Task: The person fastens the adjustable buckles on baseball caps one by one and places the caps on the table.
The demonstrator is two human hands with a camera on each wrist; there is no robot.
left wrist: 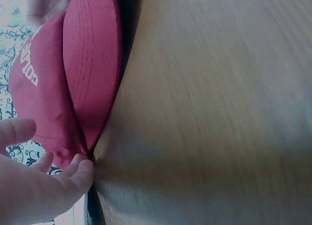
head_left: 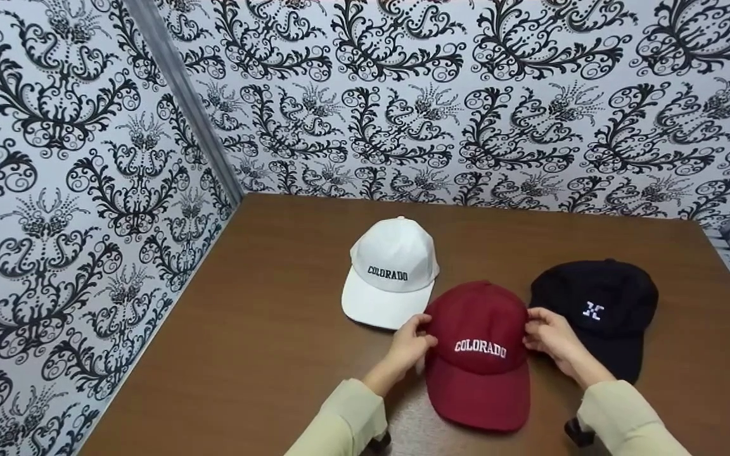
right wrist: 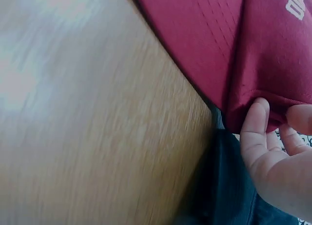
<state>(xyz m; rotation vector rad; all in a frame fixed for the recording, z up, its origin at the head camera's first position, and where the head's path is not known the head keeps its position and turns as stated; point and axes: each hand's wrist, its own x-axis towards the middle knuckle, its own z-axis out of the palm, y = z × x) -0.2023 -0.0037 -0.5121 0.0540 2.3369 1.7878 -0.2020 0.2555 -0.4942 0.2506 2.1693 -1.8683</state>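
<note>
A dark red baseball cap (head_left: 479, 354) with white COLORADO lettering lies on the brown table, its brim toward me. At the cap's left edge is my left hand (head_left: 409, 345). In the left wrist view its fingertips (left wrist: 80, 166) touch the lower rim, with the thumb standing apart from them. My right hand (head_left: 552, 339) pinches the right edge of the crown; the right wrist view shows folded fabric between the thumb and fingers (right wrist: 256, 120). Behind and left sits a white COLORADO cap (head_left: 393, 272). A black cap (head_left: 599, 304) with a small white emblem lies to the right, partly behind my right arm.
The wooden table (head_left: 263, 329) extends left of the caps. Patterned black-and-white walls (head_left: 416, 114) close off the back and left sides. A grey corner strip (head_left: 194, 107) runs between them. The white and black caps sit close beside the red one.
</note>
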